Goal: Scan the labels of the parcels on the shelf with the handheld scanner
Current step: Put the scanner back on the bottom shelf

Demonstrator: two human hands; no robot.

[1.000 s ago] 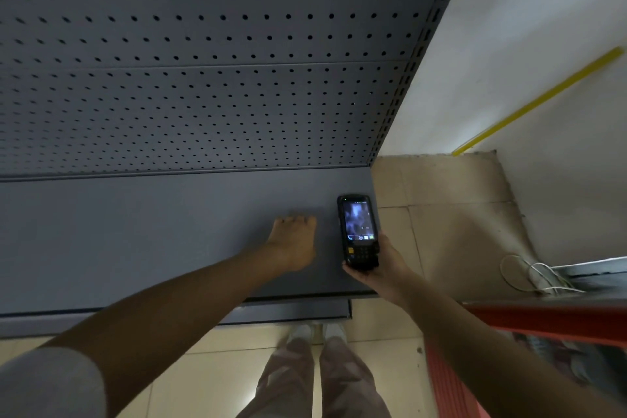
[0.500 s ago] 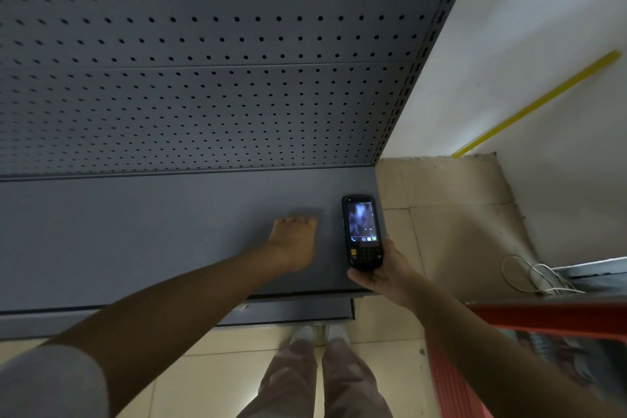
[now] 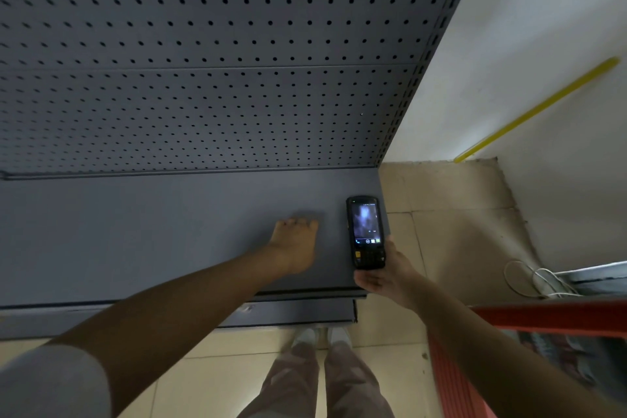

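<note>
Head view: right hand (image 3: 386, 276) grips the lower end of the handheld scanner (image 3: 365, 231), fingers curled round its keypad end, lit screen facing up, held over the right end of the grey shelf (image 3: 135, 234). Left hand (image 3: 295, 243) reaches out above the shelf surface, knuckles up, fingers bent downward; whether it touches cannot be told. Perforated back panel (image 3: 203, 78) behind. Tiled floor (image 3: 441, 214) to the right.

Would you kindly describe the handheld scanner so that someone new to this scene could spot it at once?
Find the grey metal shelf under the perforated back panel and follow it to its right end. There the right hand holds the handheld scanner upright over the shelf's corner. It is the only black device, with a lit screen above a small keypad.
</note>
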